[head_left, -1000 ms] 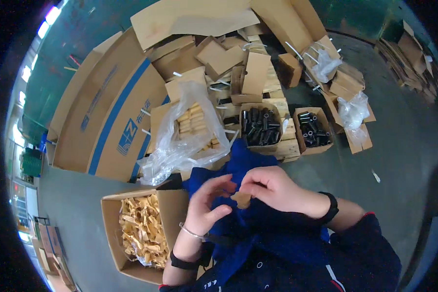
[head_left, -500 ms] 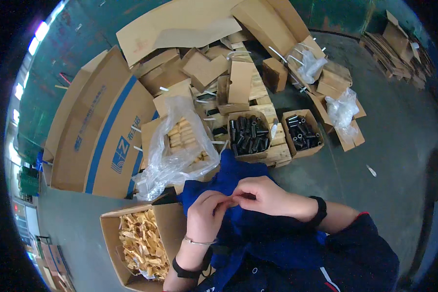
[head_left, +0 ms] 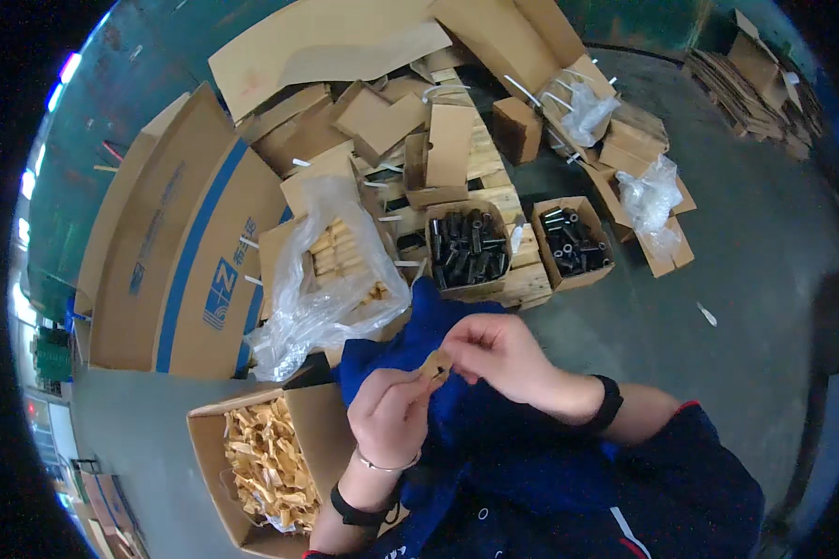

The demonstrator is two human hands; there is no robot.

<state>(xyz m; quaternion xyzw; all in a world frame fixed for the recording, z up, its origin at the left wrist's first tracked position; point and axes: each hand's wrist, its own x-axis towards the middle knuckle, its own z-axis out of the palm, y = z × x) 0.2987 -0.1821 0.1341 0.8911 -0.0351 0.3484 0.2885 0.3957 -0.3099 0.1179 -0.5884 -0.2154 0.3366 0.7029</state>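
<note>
Above my blue-clad lap, my left hand [head_left: 389,416] pinches a small, folded tan paper piece [head_left: 435,365] between thumb and fingertips. My right hand [head_left: 503,357] is closed, its curled fingertips meeting the far right end of that same piece. A dark gap or fold shows in the paper's middle. Below and left of my left hand stands a cardboard box [head_left: 319,433] filled with crumpled tan paper scraps [head_left: 268,463]. Ahead, a clear plastic bag [head_left: 294,312] lies draped open around a stack of tan, paper-wrapped sticks [head_left: 342,250].
Two open cartons of black tubes [head_left: 468,250] [head_left: 573,244] stand ahead, beside a wooden pallet [head_left: 494,168]. A large blue-striped carton [head_left: 182,252] leans at left. Flattened cardboard [head_left: 736,98] is piled far right. A white scrap [head_left: 708,314] lies on the grey floor.
The tan paper piece has come into sight between my fingertips. My right hand has shifted slightly up and its fingers have changed their grip; the view has moved a little.
</note>
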